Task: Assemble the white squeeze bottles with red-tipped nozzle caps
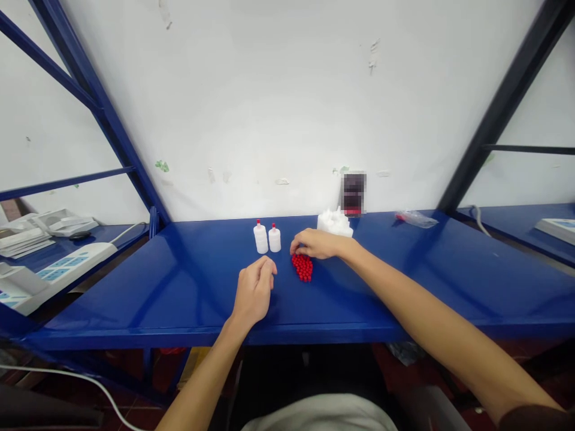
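Note:
My left hand point(255, 290) is closed in a loose fist just above the blue table, left of a heap of small red caps point(303, 269). Whatever its curled fingers may hold is hidden. My right hand point(318, 243) hangs over the far edge of the heap, its fingers bent downward and drawn together; their tips are too small to show what is between them. Two white plastic bottles, a left one point(261, 239) and a right one point(274, 240), stand upright beyond my left hand, each topped with a red cap. Behind my right wrist, partly covered, is a group of white bottles point(333, 221).
The blue table point(188, 287) runs to the white wall. At its back right lie a clear plastic bag point(420, 219) with something red and a blurred dark item point(353, 193). Blue posts rise at both sides. A white power strip point(72, 263) lies on the left neighbouring table.

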The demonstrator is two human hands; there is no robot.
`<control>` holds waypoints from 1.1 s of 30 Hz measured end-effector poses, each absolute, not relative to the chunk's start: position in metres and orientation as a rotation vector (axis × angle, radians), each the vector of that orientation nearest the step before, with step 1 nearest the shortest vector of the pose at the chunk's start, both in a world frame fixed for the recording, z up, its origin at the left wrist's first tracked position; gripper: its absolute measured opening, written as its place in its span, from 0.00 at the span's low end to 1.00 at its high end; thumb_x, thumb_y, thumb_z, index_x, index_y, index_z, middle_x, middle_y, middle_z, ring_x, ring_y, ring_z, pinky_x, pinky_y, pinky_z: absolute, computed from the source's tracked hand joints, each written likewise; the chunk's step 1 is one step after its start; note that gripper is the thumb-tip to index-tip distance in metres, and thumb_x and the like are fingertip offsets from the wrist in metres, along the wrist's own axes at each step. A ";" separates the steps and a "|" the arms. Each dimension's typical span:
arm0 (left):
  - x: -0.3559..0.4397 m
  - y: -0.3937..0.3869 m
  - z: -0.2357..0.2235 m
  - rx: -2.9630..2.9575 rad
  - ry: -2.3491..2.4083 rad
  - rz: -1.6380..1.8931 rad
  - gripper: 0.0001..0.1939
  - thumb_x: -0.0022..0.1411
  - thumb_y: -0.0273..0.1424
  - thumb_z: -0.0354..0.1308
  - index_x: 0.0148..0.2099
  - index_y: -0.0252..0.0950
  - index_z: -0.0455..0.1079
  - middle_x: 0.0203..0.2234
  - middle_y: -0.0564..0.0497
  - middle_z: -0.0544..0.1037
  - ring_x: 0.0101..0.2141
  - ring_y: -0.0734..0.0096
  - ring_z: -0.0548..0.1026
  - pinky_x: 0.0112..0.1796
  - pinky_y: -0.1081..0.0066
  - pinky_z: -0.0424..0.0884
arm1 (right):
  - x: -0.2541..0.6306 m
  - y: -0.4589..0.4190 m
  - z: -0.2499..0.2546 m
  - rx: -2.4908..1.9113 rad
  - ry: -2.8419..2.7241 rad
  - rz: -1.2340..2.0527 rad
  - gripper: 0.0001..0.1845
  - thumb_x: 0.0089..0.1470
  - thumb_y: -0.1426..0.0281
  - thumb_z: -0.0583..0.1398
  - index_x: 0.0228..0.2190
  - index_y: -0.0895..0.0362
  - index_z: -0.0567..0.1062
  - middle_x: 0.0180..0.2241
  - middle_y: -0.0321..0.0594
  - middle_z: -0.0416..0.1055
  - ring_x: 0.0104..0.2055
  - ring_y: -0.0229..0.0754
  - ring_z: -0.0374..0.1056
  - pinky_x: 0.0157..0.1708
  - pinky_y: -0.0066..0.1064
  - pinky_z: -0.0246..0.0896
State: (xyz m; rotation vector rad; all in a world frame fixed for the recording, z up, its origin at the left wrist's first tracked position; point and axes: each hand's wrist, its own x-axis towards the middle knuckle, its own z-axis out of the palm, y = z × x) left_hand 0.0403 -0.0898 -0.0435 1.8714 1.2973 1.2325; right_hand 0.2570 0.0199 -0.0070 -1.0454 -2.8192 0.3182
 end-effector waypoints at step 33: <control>0.041 -0.091 -0.040 1.708 1.165 1.483 0.13 0.66 0.34 0.44 0.30 0.37 0.63 0.18 0.57 0.64 0.18 0.76 0.62 0.20 0.75 0.58 | 0.188 -0.057 -0.006 -0.570 -2.219 1.008 0.06 0.53 0.76 0.59 0.35 0.59 0.74 0.23 0.31 0.72 0.25 0.33 0.63 0.29 0.26 0.58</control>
